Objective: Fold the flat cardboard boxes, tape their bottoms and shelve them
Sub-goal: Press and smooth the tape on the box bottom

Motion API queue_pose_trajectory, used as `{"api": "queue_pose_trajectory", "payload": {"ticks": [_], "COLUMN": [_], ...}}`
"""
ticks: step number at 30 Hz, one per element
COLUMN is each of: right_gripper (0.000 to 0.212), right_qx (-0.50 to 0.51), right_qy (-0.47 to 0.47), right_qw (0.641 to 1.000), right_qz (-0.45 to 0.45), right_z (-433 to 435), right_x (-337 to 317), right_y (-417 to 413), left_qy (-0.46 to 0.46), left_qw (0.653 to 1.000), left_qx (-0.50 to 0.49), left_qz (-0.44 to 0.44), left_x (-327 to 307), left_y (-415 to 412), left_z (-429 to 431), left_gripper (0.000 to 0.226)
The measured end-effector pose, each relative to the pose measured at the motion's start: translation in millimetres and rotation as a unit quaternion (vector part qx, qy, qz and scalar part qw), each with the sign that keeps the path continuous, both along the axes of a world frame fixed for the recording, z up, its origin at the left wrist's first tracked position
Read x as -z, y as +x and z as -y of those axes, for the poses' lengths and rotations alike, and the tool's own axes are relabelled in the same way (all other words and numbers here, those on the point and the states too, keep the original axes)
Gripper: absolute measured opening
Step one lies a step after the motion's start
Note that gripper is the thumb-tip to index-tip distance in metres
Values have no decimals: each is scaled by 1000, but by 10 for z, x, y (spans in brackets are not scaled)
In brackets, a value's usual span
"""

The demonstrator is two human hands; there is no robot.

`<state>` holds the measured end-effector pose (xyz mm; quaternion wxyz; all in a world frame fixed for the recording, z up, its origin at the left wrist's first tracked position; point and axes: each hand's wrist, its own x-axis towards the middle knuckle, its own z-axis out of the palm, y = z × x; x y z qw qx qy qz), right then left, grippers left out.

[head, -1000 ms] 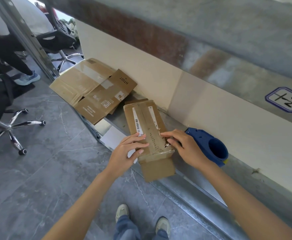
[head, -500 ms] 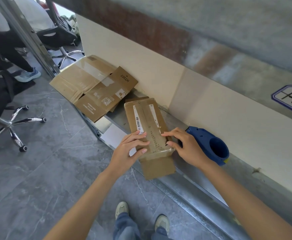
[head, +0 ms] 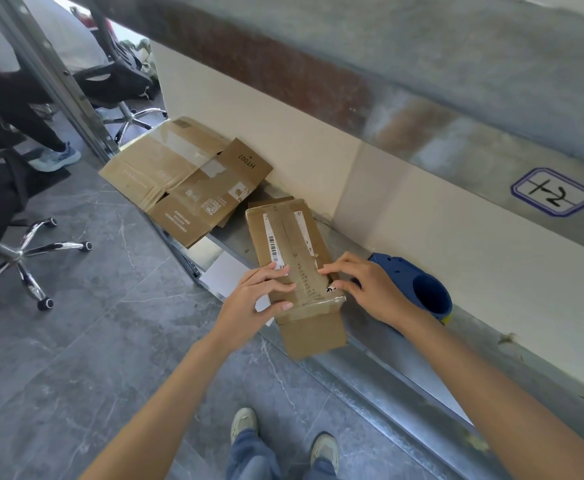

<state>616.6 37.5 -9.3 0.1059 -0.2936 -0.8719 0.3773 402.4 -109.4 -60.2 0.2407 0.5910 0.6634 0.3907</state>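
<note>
Box (head: 288, 244) lies on metal shelf (head: 404, 375), taped side up. Left hand (head: 254, 301) and right hand (head: 370, 292) press its near end, fingers (head: 276, 275) extended, gripping nothing. Blue tape dispenser (head: 425, 292) just right of box; flat cardboard (head: 183, 178) beyond it, left.

One folded cardboard box (head: 290, 237) at centre. At least two flattened boxes (head: 165, 168), overlapping, at ten o'clock. One blue tape dispenser (head: 422, 292) at four o'clock. Two hands: left hand (head: 252, 299), right hand (head: 370, 289). Two office chairs (head: 23, 251), at nine and eleven o'clock. One handwritten label (head: 553, 192) at two o'clock. Two shoes (head: 245, 420) at six o'clock.
</note>
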Motion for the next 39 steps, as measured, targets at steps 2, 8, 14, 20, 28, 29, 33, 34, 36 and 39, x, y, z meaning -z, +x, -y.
{"api": "queue_pose_trajectory", "payload": {"ticks": [2,8,14,20,28,29,33,34,36,39], "right_gripper": [36,71,66,85,68,67,63,63,68,62], "right_qx": [0,-47,-47,-103,-108,-105,-82,-72,-36,20], "right_qy": [-15,-68,3,13,63,65,64,63,79,113], "right_qw": [1000,994,998,989,988,989,993,994,994,992], "right_qz": [-2,74,44,103,90,83,62,61,62,49], "right_z": [2,-103,-61,-141,-190,-184,-93,-52,43,172], "right_x": [-23,-47,74,-6,-39,-20,32,46,89,157], "right_y": [14,79,70,98,21,38,40,18,-44,-121], "left_qy": [-8,-14,24,-42,-21,-15,7,17,42,60], "left_qw": [1000,999,999,994,994,994,996,996,995,993], "left_qx": [5,31,15,60,59,58,37,25,-10,-72], "left_qz": [1,-18,-41,-81,-87,-86,-83,-82,-86,-76], "left_x": [-25,-35,37,-40,-36,-26,14,19,42,81], "left_y": [-4,-50,-15,-142,-138,-134,-91,-59,38,209], "left_z": [2,16,15,7,13,15,19,15,2,-3], "left_gripper": [37,56,52,67,61,61,54,52,49,43]}}
